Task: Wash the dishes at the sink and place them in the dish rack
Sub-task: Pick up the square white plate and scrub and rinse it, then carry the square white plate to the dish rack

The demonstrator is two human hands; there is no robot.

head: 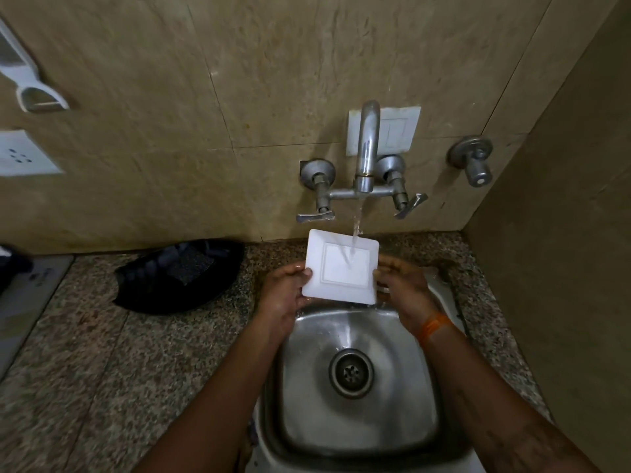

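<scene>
A white square plate [341, 268] is held tilted over the far end of the steel sink [403, 425]. Water runs from the tap [367, 148] onto the plate's inner square. My left hand [286, 291] grips the plate's left edge, thumb on top. My right hand [403, 285] holds its right edge, fingers curled round the rim; an orange band circles that wrist. The sink basin below is wet, with a round drain [351, 373] in the middle.
A black dish rack or tray [177, 274] lies on the speckled granite counter [102, 370] left of the sink. A tiled wall with two tap levers and a separate valve [473, 160] stands behind. A side wall closes in at the right. A grey appliance edge [20, 302] shows far left.
</scene>
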